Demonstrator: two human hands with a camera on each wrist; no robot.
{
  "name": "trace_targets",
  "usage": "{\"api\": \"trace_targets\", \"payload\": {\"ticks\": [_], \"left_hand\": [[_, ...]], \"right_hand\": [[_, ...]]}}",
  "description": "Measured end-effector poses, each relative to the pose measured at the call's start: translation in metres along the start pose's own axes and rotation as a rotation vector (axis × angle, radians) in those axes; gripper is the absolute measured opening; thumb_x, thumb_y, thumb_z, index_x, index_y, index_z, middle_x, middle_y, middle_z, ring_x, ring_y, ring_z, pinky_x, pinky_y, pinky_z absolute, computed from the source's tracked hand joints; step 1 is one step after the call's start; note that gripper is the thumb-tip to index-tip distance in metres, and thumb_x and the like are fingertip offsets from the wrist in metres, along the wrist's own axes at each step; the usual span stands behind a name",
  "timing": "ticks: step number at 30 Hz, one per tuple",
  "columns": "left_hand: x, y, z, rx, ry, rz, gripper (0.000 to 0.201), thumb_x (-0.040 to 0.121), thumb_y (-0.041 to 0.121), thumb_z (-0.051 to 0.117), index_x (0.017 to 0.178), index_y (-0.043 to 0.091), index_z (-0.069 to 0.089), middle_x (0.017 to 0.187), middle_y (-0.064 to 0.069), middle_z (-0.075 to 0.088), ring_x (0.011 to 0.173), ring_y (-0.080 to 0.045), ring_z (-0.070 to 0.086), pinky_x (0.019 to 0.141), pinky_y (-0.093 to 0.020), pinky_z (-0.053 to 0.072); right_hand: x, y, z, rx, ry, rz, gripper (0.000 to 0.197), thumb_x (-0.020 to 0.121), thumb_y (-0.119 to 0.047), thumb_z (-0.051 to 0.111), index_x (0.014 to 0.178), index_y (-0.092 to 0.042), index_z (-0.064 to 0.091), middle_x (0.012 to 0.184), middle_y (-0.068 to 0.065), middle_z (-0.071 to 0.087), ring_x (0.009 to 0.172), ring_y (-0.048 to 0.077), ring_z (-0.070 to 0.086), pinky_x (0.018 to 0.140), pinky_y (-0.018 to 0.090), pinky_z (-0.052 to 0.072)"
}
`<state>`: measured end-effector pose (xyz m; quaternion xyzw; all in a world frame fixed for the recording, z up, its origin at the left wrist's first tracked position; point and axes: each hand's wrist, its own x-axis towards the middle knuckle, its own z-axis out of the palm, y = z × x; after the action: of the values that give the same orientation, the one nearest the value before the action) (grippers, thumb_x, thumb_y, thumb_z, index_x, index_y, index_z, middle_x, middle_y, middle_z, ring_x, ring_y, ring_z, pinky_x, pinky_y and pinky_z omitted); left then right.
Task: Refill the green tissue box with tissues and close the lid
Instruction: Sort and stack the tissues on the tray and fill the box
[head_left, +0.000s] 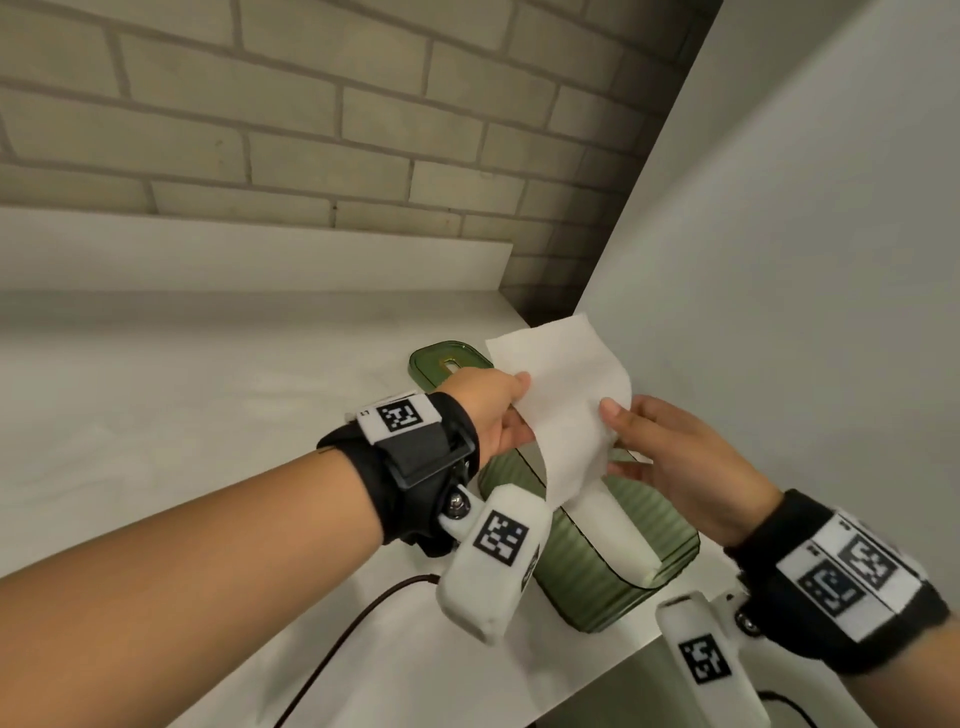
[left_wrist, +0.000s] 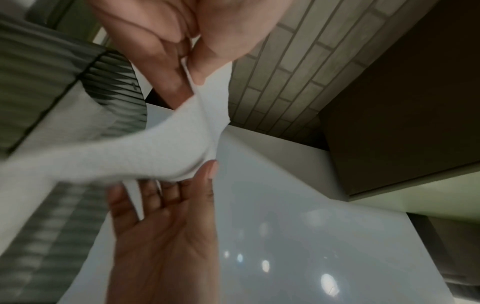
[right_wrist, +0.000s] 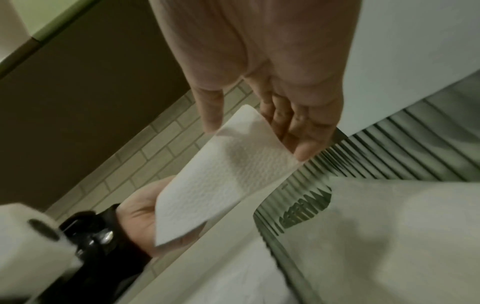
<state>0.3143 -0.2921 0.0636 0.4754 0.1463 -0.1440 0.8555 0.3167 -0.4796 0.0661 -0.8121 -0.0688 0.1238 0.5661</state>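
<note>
A green ribbed tissue box (head_left: 597, 566) stands open on the white counter, with a white tissue stack (head_left: 608, 525) inside it. Its green slotted lid (head_left: 441, 358) lies flat just behind the box. One tissue sheet (head_left: 566, 395) rises from the stack above the box. My left hand (head_left: 519, 410) pinches the sheet's left edge between thumb and fingers, as the left wrist view (left_wrist: 191, 76) shows. My right hand (head_left: 618, 431) is at the sheet's right edge. In the right wrist view (right_wrist: 254, 135) its thumb and straight fingers are spread and touch the sheet (right_wrist: 228, 176).
The counter (head_left: 182, 389) stretches left of the box. A tall white cabinet panel (head_left: 779, 260) stands close on the right and a brick wall (head_left: 311, 130) behind. A dark cable (head_left: 337, 639) runs over the counter's front edge below my left wrist.
</note>
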Motion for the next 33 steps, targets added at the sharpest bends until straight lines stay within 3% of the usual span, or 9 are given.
{"api": "trace_targets", "payload": {"ticks": [6, 9, 15, 18, 20, 23, 27, 30, 33], "left_hand": [[0.001, -0.002, -0.009, 0.18, -0.018, 0.004, 0.025, 0.095, 0.02, 0.052, 0.118, 0.009, 0.053, 0.111, -0.007, 0.062, 0.077, -0.016, 0.063, 0.049, -0.022, 0.056], [0.0, 0.003, -0.033, 0.445, 0.043, 0.113, 0.03, 0.092, 0.027, 0.058, 0.116, 0.013, 0.049, 0.102, -0.001, 0.064, 0.073, -0.01, 0.061, 0.054, -0.022, 0.049], [-0.02, 0.022, -0.096, 0.889, 0.042, 0.11, 0.016, 0.087, 0.023, 0.062, 0.097, 0.023, 0.049, 0.093, 0.004, 0.071, 0.07, -0.011, 0.063, 0.057, -0.024, 0.043], [-0.033, 0.024, -0.12, 1.134, 0.01, 0.097, 0.025, 0.085, 0.032, 0.065, 0.102, 0.026, 0.048, 0.096, 0.006, 0.07, 0.074, -0.01, 0.065, 0.06, -0.022, 0.045], [-0.043, 0.022, -0.132, 1.243, 0.02, 0.111, 0.021, 0.087, 0.035, 0.061, 0.103, 0.03, 0.048, 0.096, 0.009, 0.069, 0.078, -0.009, 0.067, 0.064, -0.022, 0.045], [-0.059, 0.019, -0.147, 1.315, 0.012, 0.107, 0.022, 0.083, 0.043, 0.062, 0.101, 0.037, 0.051, 0.092, 0.014, 0.067, 0.076, -0.004, 0.066, 0.068, -0.022, 0.046], [-0.074, 0.008, -0.17, 1.499, -0.004, 0.012, 0.033, 0.072, 0.048, 0.07, 0.097, 0.041, 0.051, 0.094, 0.019, 0.065, 0.078, 0.002, 0.059, 0.075, -0.017, 0.044], [-0.078, 0.001, -0.188, 1.689, -0.008, -0.018, 0.04, 0.075, 0.036, 0.073, 0.102, 0.042, 0.044, 0.104, 0.022, 0.055, 0.093, 0.003, 0.051, 0.077, -0.006, 0.039], [-0.08, -0.001, -0.202, 1.801, 0.009, -0.065, 0.061, 0.072, 0.035, 0.076, 0.123, 0.036, 0.043, 0.116, 0.018, 0.045, 0.105, -0.001, 0.044, 0.08, -0.002, 0.035]], "right_hand": [[0.007, -0.002, -0.021, -0.099, 0.061, 0.042, 0.025, 0.084, -0.03, 0.065, 0.096, -0.008, 0.065, 0.092, 0.011, 0.073, 0.073, 0.02, 0.069, 0.062, 0.028, 0.053], [0.009, 0.006, -0.028, -0.259, 0.046, 0.125, 0.015, 0.09, -0.022, 0.061, 0.094, -0.009, 0.068, 0.084, 0.006, 0.074, 0.067, 0.015, 0.068, 0.06, 0.025, 0.05], [0.015, 0.028, -0.029, -0.618, 0.004, 0.272, 0.031, 0.095, -0.023, 0.052, 0.088, 0.007, 0.056, 0.072, 0.006, 0.048, 0.062, 0.016, 0.042, 0.058, 0.025, 0.034], [0.014, 0.028, -0.021, -0.724, -0.003, 0.27, 0.023, 0.096, -0.017, 0.048, 0.076, -0.007, 0.05, 0.066, -0.001, 0.043, 0.06, 0.012, 0.04, 0.053, 0.021, 0.03], [0.014, 0.029, -0.016, -0.846, -0.044, 0.219, 0.021, 0.097, -0.019, 0.048, 0.076, -0.014, 0.048, 0.073, -0.003, 0.047, 0.073, 0.015, 0.046, 0.059, 0.022, 0.033], [0.011, 0.029, -0.012, -0.981, -0.081, 0.211, 0.017, 0.096, -0.027, 0.05, 0.104, -0.012, 0.055, 0.094, 0.0, 0.054, 0.089, 0.017, 0.05, 0.067, 0.022, 0.037], [-0.002, 0.021, -0.003, -1.2, -0.09, 0.196, 0.043, 0.09, -0.04, 0.059, 0.121, -0.013, 0.048, 0.09, 0.0, 0.053, 0.075, 0.013, 0.052, 0.059, 0.018, 0.04], [-0.005, 0.015, 0.006, -1.504, -0.011, -0.026, 0.044, 0.09, -0.042, 0.056, 0.125, -0.017, 0.045, 0.104, 0.0, 0.055, 0.09, 0.017, 0.058, 0.071, 0.023, 0.044], [0.007, 0.014, 0.009, -1.407, -0.126, -0.14, 0.057, 0.083, -0.042, 0.066, 0.131, -0.025, 0.043, 0.12, -0.003, 0.05, 0.106, 0.015, 0.053, 0.087, 0.023, 0.042]]}}
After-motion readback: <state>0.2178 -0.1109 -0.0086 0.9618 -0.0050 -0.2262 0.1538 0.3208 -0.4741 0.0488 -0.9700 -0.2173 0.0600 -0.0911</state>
